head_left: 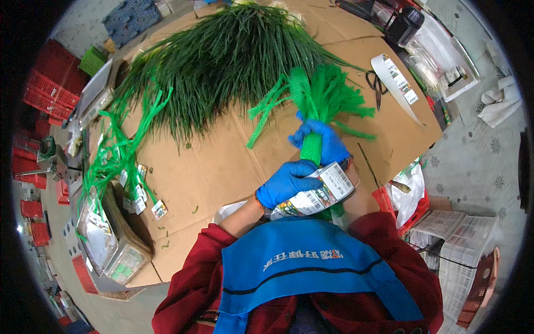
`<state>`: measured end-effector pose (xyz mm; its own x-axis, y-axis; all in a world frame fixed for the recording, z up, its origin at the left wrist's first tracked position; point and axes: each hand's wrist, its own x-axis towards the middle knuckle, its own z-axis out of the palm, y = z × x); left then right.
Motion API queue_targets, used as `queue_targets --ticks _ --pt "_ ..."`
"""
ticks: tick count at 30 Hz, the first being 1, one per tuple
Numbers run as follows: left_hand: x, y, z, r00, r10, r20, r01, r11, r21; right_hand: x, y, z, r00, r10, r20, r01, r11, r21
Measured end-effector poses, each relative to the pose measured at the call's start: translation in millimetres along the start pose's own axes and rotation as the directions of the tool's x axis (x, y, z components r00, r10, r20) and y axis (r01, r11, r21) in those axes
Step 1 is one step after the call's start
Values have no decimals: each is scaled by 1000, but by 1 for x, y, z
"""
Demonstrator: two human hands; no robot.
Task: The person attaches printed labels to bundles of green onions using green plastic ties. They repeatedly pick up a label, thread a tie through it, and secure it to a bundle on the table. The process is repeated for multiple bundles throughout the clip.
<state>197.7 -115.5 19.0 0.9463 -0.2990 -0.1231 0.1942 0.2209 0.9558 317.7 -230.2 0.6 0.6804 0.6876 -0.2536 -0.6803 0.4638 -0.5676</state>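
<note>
My left hand (290, 185) and right hand (325, 140), both in blue gloves, are closed around a bundle of green plastic mesh netting (311, 149). The right hand grips higher; the left is lower and nearer my body. Above the right hand, the netting's cut ends fan out over the cardboard. A strip of printed labels (311, 202) with barcodes lies against the left hand and right forearm; whether the fingers pinch it I cannot tell. Beyond my hands spreads a large heap of long, thin green leaves (233, 62), resembling garlic chives.
Cardboard (225, 175) covers the table. On its left are tagged green mesh strips (121, 142) and a weighing scale (125, 246); another scale (98, 92) stands farther back. Black-handled scissors (377, 88) lie right, beside a curled label strip (394, 79). White plastic crates (463, 250) stand lower right.
</note>
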Motion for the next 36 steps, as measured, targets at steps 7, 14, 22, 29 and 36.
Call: queue_targets --ticks 7,14,22,29,36 --pt "16 -2 -1 933 337 129 -360 881 307 18 -94 19 953 -295 77 304 912 -275" --pt "-1 34 -49 949 -13 -316 -11 997 -74 41 -184 -49 881 -230 -413 -237 541 -807" --pt "-38 52 -42 856 87 -510 -35 993 111 -32 -57 25 909 -320 267 408 556 -724" --pt "-53 76 -40 854 317 -413 -57 846 531 -67 -19 85 942 -312 121 280 540 -794" --pt "-36 110 -5 881 343 -326 -116 824 554 -68 -8 69 846 -373 381 470 186 -863"
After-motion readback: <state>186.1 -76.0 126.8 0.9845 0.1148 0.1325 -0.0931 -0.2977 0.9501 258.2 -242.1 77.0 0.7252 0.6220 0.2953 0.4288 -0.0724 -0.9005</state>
